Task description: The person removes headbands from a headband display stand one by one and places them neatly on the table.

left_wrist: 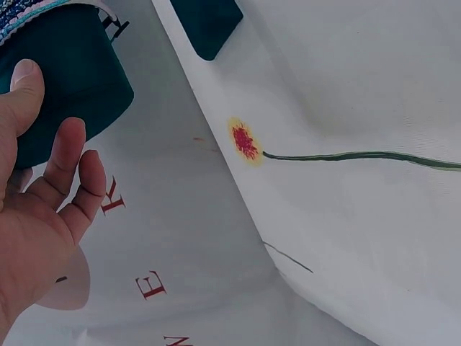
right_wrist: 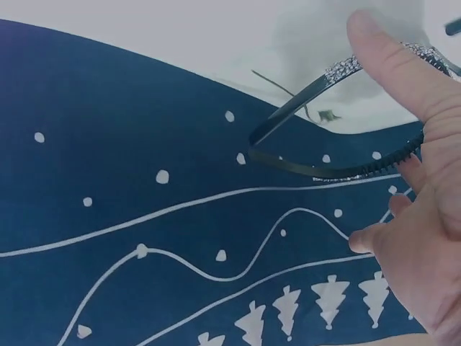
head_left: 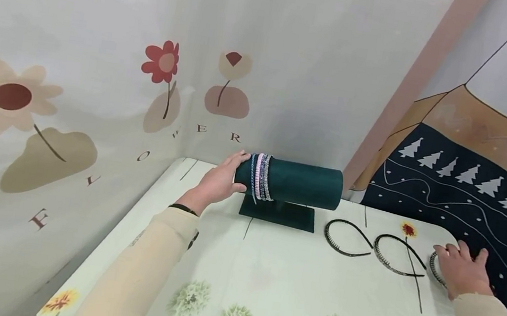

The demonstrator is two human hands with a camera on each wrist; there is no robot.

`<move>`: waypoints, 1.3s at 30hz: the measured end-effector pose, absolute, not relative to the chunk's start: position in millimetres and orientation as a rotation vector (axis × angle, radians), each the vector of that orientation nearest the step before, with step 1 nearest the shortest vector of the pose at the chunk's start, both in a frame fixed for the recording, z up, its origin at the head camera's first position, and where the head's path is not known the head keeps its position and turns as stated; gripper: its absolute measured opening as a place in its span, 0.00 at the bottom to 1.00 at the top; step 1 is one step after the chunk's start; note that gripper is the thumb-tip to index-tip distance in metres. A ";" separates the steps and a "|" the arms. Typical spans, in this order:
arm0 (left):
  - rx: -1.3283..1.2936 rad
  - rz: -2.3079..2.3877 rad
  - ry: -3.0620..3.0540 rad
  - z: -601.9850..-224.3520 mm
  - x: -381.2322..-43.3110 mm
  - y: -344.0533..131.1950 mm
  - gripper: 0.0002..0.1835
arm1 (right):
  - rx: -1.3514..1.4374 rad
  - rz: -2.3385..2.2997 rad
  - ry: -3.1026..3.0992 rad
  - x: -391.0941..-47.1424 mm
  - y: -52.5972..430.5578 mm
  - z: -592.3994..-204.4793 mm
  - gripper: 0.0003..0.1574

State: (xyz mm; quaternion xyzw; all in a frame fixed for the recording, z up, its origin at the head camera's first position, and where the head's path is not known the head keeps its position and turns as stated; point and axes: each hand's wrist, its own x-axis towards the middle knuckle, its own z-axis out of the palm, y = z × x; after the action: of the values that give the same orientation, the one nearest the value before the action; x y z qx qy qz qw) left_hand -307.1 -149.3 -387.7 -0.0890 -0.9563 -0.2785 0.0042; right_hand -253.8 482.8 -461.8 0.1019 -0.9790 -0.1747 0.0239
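A dark green bracelet stand with a padded cylinder stands at the table's back. Several bracelets, blue, pink and glittery, ring its left part. My left hand grips the cylinder's left end; in the left wrist view the thumb presses on the green cloth, and two fingers stick out loosely. At the table's right edge my right hand holds a black headband with sparkling stones, its ends jutting over the dark cloth. The thumb crosses in front of the band; the fingers are partly hidden behind it.
Two more black headbands, one nearer the stand and one to its right, lie on the flower-print tablecloth. White printed curtains hang behind and left. Dark cloth with white trees borders the table's right side.
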 end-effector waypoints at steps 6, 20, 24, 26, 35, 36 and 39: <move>-0.310 -0.854 -3.009 -388.7 -309.4 -144.6 0.50 | 0.270 -0.533 -3.055 -243.3 490.3 -474.1 0.62; -0.303 -0.847 -2.999 -389.5 -311.6 -143.0 0.50 | 0.224 -0.475 -3.063 -241.5 500.8 -483.9 0.77; -0.296 -0.847 -3.004 -389.1 -310.5 -144.8 0.50 | 0.202 -0.467 -3.062 -243.0 502.0 -486.7 0.78; -0.289 -0.844 -3.000 -389.2 -310.0 -146.6 0.50 | 0.192 -0.429 -3.064 -244.1 501.5 -487.3 0.80; -0.276 -0.824 -2.986 -391.4 -309.3 -154.9 0.50 | 0.125 -0.282 -3.061 -246.5 498.7 -483.1 0.82; -0.273 -0.823 -2.985 -391.4 -309.2 -155.1 0.50 | 0.127 -0.266 -3.071 -246.3 499.5 -481.0 0.78; -0.272 -0.826 -2.979 -390.6 -308.2 -155.3 0.50 | 0.168 -0.223 -3.161 -246.7 504.0 -473.2 0.52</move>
State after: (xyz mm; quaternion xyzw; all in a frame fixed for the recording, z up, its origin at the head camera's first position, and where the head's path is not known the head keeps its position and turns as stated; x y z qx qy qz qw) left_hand -308.2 -155.3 -390.6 -0.0878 -0.9597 -0.2662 0.0190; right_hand -246.7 504.0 -473.2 0.0528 -0.9960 -0.0702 -0.0156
